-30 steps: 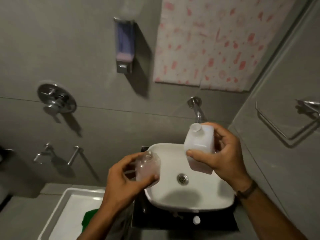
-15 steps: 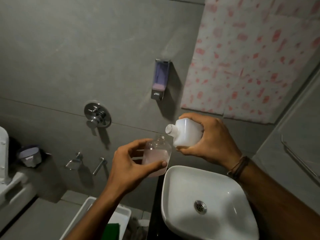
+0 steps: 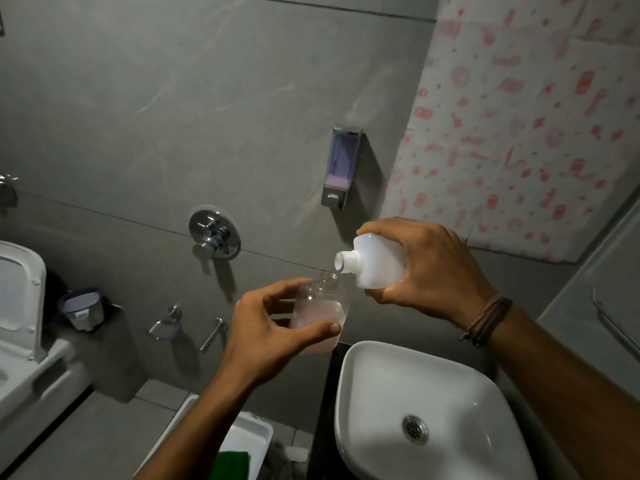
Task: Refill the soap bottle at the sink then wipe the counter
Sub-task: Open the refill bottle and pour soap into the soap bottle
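Observation:
My left hand [image 3: 266, 332] grips a clear soap bottle [image 3: 320, 315] with pinkish liquid in its lower half, cap off, held upright to the left of the sink. In my right hand [image 3: 429, 268] is a white opaque refill bottle [image 3: 372, 263], tipped on its side. Its open threaded neck points left and sits just above the clear bottle's mouth. The white square sink [image 3: 374, 393] with its metal drain [image 3: 415, 430] lies below my right forearm, on a dark counter [image 3: 320, 427].
A wall soap dispenser [image 3: 339, 166] hangs above the bottles. A chrome mixer valve [image 3: 213, 235] and taps [image 3: 166, 323] are on the grey wall. White tray [image 3: 249, 434] with a green cloth [image 3: 233, 464] sits lower left. Toilet [image 3: 20, 306] at far left, patterned curtain [image 3: 519, 116] upper right.
Both hands rose and moved left off the basin. The white bottle went from upright to tipped, its neck brought over the clear bottle's mouth. The view swung left, showing the toilet.

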Demonstrator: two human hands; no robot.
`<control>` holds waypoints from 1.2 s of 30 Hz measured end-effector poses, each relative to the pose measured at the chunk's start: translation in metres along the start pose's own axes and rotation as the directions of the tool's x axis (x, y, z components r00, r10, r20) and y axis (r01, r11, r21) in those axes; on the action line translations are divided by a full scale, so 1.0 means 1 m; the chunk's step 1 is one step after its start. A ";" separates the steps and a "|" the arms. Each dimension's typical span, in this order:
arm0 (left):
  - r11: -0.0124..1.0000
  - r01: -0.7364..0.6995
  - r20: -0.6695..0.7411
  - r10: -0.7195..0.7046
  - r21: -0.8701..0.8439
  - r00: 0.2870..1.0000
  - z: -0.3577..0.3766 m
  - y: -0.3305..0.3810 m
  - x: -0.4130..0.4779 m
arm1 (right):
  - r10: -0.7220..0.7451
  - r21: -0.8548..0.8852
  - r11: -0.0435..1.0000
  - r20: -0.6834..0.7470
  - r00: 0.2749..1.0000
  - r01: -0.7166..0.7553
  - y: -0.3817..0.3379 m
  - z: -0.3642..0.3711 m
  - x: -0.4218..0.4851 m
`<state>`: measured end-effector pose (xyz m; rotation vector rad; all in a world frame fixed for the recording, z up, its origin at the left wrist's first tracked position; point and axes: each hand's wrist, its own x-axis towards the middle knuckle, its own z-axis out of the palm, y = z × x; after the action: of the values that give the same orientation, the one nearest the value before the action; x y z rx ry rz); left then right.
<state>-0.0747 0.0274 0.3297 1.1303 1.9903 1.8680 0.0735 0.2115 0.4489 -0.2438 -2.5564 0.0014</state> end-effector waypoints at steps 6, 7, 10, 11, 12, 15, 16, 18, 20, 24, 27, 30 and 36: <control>1.000 0.024 -0.008 -0.024 0.013 1.000 -0.004 0.000 0.000 | -0.029 -0.040 0.999 0.015 0.999 0.030 -0.005 -0.001 0.005; 1.000 0.026 -0.008 -0.026 0.013 1.000 -0.004 0.001 0.000 | -0.031 -0.047 0.998 0.017 0.999 0.032 -0.006 -0.001 0.005; 1.000 0.027 -0.010 -0.027 0.015 1.000 -0.005 0.003 -0.001 | -0.037 -0.059 0.998 0.021 0.999 0.038 -0.007 -0.003 0.007; 1.000 0.028 -0.011 -0.027 0.015 1.000 -0.005 0.004 -0.001 | -0.038 -0.061 0.997 0.023 0.999 0.039 -0.008 -0.003 0.007; 0.999 0.028 -0.011 -0.028 0.015 1.000 -0.006 0.004 -0.001 | -0.040 -0.066 0.997 0.028 0.999 0.042 -0.009 -0.004 0.007; 0.999 0.031 -0.010 -0.031 0.017 0.999 -0.007 0.005 -0.002 | -0.056 -0.090 0.994 0.048 0.997 0.060 -0.009 -0.005 0.008; 0.999 0.031 -0.010 -0.031 0.017 0.999 -0.007 0.004 -0.002 | -0.058 -0.097 0.993 0.054 0.997 0.063 -0.009 -0.005 0.008; 0.999 0.033 -0.011 -0.033 0.014 0.999 -0.007 0.004 -0.002 | -0.060 -0.104 0.992 0.061 0.996 0.066 -0.010 -0.006 0.009; 0.999 0.035 -0.014 -0.035 0.012 0.999 -0.007 0.003 -0.002 | -0.058 -0.110 0.992 0.060 0.997 0.064 -0.010 -0.006 0.010; 1.000 0.030 -0.013 -0.030 0.008 0.999 -0.006 0.002 -0.001 | -0.059 -0.136 0.988 0.062 0.996 0.067 -0.010 -0.006 0.010; 1.000 0.021 -0.008 -0.021 0.009 1.000 -0.006 0.003 0.000 | -0.058 -0.135 0.989 0.067 0.996 0.066 -0.010 -0.007 0.011; 1.000 0.015 -0.004 -0.015 0.005 1.000 -0.005 0.003 0.000 | -0.056 -0.136 0.988 0.078 0.995 0.067 -0.011 -0.008 0.013; 1.000 0.010 -0.004 -0.010 0.001 1.000 -0.006 0.004 0.001 | -0.052 -0.148 0.987 0.075 0.996 0.062 -0.010 -0.012 0.015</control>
<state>-0.0777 0.0231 0.3350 1.1160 1.9959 1.8657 0.0652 0.2035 0.4675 -0.2312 -2.6366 -0.2080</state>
